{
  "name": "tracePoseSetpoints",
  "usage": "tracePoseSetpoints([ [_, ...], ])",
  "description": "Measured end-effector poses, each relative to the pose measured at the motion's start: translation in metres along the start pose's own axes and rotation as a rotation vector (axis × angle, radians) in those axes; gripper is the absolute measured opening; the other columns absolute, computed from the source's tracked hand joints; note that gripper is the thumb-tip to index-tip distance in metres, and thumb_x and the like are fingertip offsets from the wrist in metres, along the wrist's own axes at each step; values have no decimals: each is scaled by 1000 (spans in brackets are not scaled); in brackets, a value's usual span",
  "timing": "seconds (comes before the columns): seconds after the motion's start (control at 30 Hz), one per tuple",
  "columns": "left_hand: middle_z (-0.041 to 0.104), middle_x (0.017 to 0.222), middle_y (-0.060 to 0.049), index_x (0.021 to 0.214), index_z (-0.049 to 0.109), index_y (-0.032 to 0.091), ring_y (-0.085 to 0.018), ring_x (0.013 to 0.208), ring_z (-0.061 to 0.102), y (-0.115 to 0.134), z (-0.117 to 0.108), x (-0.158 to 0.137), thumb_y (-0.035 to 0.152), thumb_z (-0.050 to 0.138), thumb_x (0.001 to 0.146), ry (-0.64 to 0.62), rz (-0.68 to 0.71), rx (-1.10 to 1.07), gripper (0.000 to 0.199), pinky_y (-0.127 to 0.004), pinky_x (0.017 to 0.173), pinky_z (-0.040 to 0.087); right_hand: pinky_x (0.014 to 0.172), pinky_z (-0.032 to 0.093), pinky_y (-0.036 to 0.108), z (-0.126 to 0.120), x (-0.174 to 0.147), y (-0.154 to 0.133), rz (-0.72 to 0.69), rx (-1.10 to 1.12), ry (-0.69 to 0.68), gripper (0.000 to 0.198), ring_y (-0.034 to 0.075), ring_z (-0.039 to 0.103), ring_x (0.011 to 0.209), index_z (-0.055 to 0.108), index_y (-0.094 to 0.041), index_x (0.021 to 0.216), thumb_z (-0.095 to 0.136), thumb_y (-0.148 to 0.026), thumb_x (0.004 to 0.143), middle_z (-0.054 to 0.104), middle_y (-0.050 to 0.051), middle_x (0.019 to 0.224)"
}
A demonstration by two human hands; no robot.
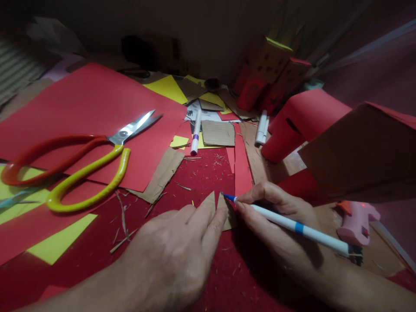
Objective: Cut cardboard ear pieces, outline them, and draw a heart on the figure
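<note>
My left hand (182,242) presses down on a small piece of cardboard (230,222) with pointed tips, its fingertips close together. Most of that piece is hidden under the fingers. A white marker with a blue tip (286,223) is gripped in my right hand (279,225), pinched near the front between thumb and fingers. Its blue tip touches or nearly touches one pointed tip of the cardboard. Left of my hands, scissors (121,134) with one red and one yellow handle lie partly opened on a large red sheet (87,99).
A purple-banded marker (196,132) and white markers (261,128) lie beyond my hands, near a cardboard rectangle (218,132). At right stand a red paper tube (282,134), a large cardboard piece (360,156) and a pink glue gun (355,223). Scraps litter the red surface (208,173).
</note>
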State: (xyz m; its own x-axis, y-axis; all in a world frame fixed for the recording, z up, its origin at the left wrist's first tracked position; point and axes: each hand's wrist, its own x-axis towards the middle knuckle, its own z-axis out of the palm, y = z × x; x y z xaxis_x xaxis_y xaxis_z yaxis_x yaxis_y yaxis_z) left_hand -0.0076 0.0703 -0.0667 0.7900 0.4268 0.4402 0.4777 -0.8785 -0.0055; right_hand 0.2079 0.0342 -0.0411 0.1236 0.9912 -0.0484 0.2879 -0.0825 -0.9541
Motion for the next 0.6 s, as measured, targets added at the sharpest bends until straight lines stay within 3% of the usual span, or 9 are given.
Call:
tracePoseSetpoints([
  [0.1,83,134,-16,163,62,19,-29,109,82,4,2,2,28,57,108,-29,-61,-49,56,-41,95,70,53,45,19,1,0,2,8,17,-11,15,12,57,59,75,-23,83,79,-26,97,69,-3,67],
  [0.27,82,134,-18,166,60,19,-31,113,80,5,4,2,36,58,109,-40,-80,-73,59,-43,98,70,57,49,18,0,0,4,-29,15,-13,14,11,61,62,75,-23,84,78,-20,97,72,-3,69],
  [0.4,82,134,-18,166,59,17,-28,107,81,1,0,-3,22,55,108,-36,-56,-55,58,-39,93,70,53,43,17,0,-1,5,-23,17,-12,15,10,56,58,75,-23,83,78,-20,98,68,-5,67],
  [0.53,84,128,-22,151,66,-2,-25,86,82,-1,-3,-1,0,37,104,-12,47,39,55,-35,73,70,55,45,18,1,-2,7,19,68,-21,14,10,58,61,78,-23,87,81,-26,100,71,-3,70],
  [0.6,86,121,-21,146,67,-5,-25,80,81,-1,-4,1,-3,33,104,-9,57,51,55,-36,67,69,57,48,19,2,-1,6,28,77,-23,13,12,62,64,79,-23,89,81,-27,101,74,-2,73],
])
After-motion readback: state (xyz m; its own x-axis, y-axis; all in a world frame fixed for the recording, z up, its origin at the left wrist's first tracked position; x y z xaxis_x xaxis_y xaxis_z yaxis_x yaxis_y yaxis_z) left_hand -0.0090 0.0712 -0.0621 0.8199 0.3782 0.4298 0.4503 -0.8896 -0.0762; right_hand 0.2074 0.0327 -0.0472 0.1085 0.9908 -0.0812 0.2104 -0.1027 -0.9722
